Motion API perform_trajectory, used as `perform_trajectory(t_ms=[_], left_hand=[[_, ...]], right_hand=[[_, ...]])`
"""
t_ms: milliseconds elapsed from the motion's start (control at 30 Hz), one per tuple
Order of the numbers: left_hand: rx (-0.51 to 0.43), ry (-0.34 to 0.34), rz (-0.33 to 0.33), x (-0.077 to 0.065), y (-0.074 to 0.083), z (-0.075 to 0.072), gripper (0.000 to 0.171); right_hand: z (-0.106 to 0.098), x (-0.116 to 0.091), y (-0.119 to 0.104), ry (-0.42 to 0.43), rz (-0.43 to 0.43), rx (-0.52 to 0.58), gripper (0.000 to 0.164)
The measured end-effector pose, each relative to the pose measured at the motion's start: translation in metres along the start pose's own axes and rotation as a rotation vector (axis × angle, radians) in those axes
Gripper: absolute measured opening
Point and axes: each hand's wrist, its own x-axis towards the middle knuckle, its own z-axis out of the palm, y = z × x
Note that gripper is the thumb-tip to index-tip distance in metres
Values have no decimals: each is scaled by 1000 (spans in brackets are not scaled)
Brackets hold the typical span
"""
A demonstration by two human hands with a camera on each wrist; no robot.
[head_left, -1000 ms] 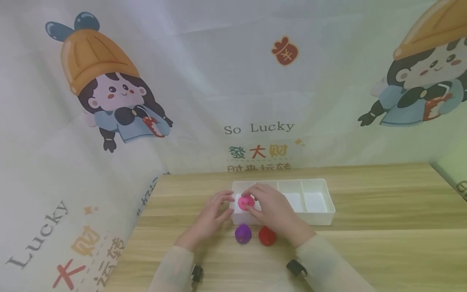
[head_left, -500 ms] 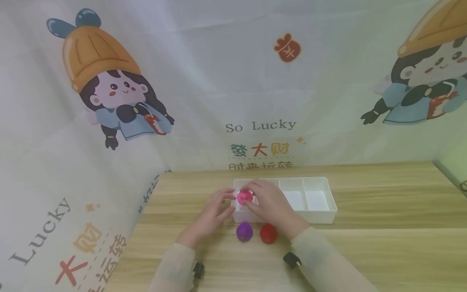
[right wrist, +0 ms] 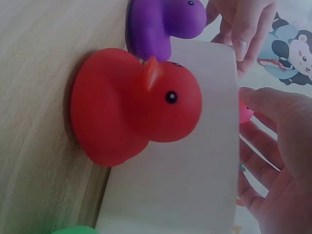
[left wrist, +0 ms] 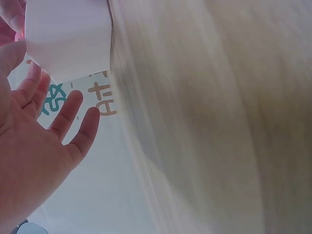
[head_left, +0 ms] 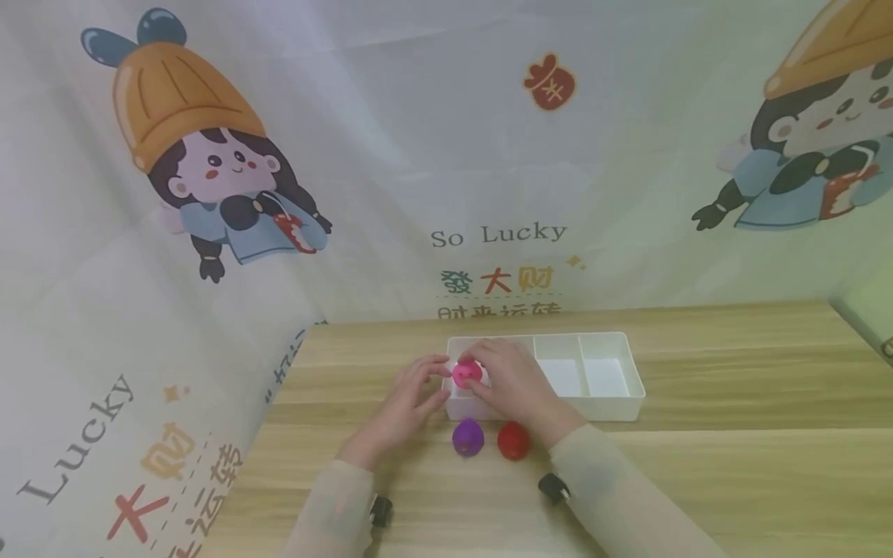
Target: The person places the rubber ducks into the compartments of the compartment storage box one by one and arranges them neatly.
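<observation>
A pink rubber duck [head_left: 467,375] is at the leftmost compartment of the white divided box [head_left: 612,408]. My right hand [head_left: 515,384] pinches it between thumb and fingers. On the box's left end, my left hand [head_left: 410,399] has its fingertips right at the rim, with the other fingers spread loosely in the left wrist view. In front of the box stand a purple rubber duck [head_left: 468,439] and a red rubber duck [head_left: 513,440]. The right wrist view shows the red duck large, and mostly hides the pink one behind the box wall.
A green thing [right wrist: 75,230] peeks in at the bottom of the right wrist view. Thin walls divide the box into compartments. The wooden table [head_left: 732,465] meets a printed cloth backdrop [head_left: 384,155] behind and at the left.
The pink duck and my right hand have shifted slightly left over the box's left compartment. My left hand stays by the box's left end. The head view has tilted a little.
</observation>
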Motion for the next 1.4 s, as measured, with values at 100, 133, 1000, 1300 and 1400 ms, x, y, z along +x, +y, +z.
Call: perform_trajectory(t_ms=[100, 133, 1000, 1300, 1400], left_hand=[[2, 5, 7, 1, 0, 0, 26], [3, 8, 10, 1, 0, 0, 26], [-12, 5, 14, 1, 0, 1, 25], [-31, -5, -40, 0, 1, 2, 26], [-21, -3, -36, 0, 1, 1, 26]], right_hand=[[1, 1, 1, -13, 5, -8, 31], [2, 1, 2, -22, 11, -9, 31], [17, 15, 11, -179, 105, 50, 25], [18, 18, 10, -199, 123, 9, 23], [19, 19, 9, -202, 129, 14, 24]])
